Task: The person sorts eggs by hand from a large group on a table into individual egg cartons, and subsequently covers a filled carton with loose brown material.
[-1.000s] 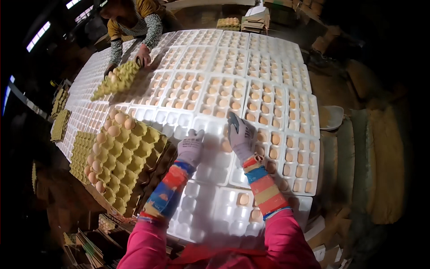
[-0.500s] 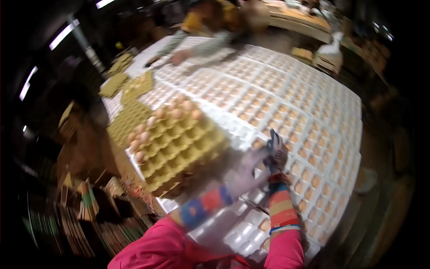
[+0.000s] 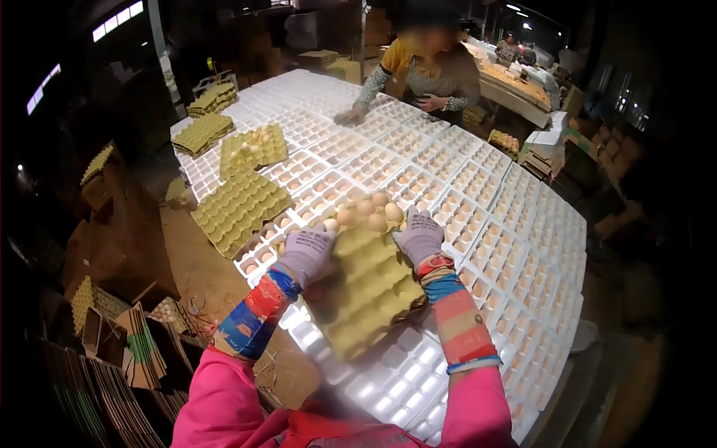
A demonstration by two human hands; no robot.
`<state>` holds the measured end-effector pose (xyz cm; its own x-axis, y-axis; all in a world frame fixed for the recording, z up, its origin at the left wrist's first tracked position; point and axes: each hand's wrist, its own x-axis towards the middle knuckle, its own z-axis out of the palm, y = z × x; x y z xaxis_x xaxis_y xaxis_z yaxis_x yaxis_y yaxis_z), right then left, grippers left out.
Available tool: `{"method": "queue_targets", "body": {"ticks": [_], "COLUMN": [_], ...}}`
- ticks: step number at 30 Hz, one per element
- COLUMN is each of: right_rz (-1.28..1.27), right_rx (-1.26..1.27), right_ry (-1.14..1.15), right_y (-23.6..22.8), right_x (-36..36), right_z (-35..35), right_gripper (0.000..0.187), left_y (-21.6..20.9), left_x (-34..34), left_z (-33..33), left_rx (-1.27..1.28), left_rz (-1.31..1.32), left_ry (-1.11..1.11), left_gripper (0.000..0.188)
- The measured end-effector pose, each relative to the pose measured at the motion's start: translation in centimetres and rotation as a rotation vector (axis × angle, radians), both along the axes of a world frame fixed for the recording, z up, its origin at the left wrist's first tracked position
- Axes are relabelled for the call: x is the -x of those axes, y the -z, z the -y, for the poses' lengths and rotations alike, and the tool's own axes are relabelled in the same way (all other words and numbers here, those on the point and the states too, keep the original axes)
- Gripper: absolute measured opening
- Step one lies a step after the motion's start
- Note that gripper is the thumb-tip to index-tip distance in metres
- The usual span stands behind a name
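Observation:
A yellowish pulp egg tray [image 3: 366, 280] is between my two gloved hands, above the white plastic egg trays. Brown eggs [image 3: 377, 221] fill the cells at its far end, while its nearer cells show bare. My left hand [image 3: 308, 250] is closed on the far left edge, fingers partly hidden. On the far right edge my right hand [image 3: 420, 237] grips too, thumb toward the eggs. Beneath and nearer to me, white plastic trays [image 3: 399, 381] have bare cells. To the right, more white trays [image 3: 515, 261] hold eggs in rows.
Pulp trays [image 3: 240, 209] lie at the table's left, one [image 3: 254, 149] with a few eggs. More are stacked [image 3: 202, 133] at the far left corner. Across the table stands a co-worker [image 3: 426, 75], one hand on the trays. Flattened cardboard [image 3: 112, 373] stands at lower left.
My hands have left the white cells and now grip the pulp tray, which has shifted right. Fewer eggs show in it. The co-worker has straightened up and moved right.

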<state>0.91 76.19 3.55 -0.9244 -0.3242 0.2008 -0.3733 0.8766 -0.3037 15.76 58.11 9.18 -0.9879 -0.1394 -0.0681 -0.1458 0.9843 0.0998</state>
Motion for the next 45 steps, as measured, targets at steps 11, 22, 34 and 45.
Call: {"method": "queue_targets", "body": {"ticks": [11, 22, 34, 45], "right_rz": [0.538, 0.712, 0.21, 0.378], "right_rx": [1.178, 1.289, -0.386, 1.01], "right_ry": [0.091, -0.101, 0.042, 0.541], "right_y": [-0.2, 1.4, -2.4, 7.5], "right_x": [-0.8, 1.0, 2.4, -19.1], "right_z": [-1.8, 0.8, 4.6, -14.9], "right_gripper": [0.024, 0.042, 0.062, 0.046], "left_y": [3.7, 0.4, 2.9, 0.6], "left_x": [-0.1, 4.8, 7.8, 11.5], "left_z": [9.6, 7.4, 13.3, 7.9], "left_rx": [-1.104, -0.223, -1.688, 0.094], "left_rz": [-0.244, -0.109, 0.071, -0.103], "left_ry": [0.097, 0.113, 0.265, 0.68], "left_gripper": [0.051, 0.049, 0.054, 0.045]}}
